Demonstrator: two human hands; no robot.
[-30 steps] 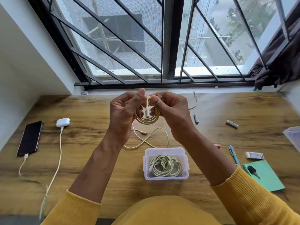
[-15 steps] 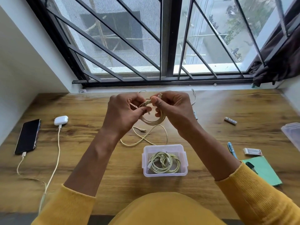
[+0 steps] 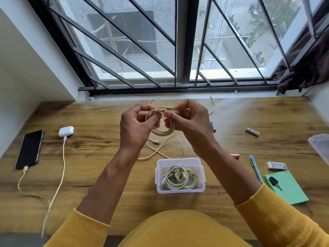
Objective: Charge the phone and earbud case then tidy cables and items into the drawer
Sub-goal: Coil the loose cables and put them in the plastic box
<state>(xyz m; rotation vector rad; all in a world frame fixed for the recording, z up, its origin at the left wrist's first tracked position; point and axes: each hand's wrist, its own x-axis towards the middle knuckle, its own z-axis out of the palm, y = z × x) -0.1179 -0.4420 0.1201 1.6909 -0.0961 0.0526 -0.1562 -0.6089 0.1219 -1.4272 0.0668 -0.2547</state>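
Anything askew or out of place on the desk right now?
Mostly tidy. One loose cable lies uncoiled on the desk behind the clear box, and two batteries lie scattered at right. Nothing spilled or visibly damaged.

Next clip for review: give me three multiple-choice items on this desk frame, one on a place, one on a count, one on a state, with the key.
1. Where does the earbud case lie?
A. right of the phone
B. inside the clear box
C. on the green notebook

2. How many pens lie on the desk?
A. none
B. one
C. three

3. What is the state of the coiled cable?
A. lying loose on the desk
B. plugged into the phone
C. held up by both hands

Key: 1 A, it sits beside the phone's right edge; 2 B, only the blue pen shows; 3 C, left hand and right hand pinch it above the desk.
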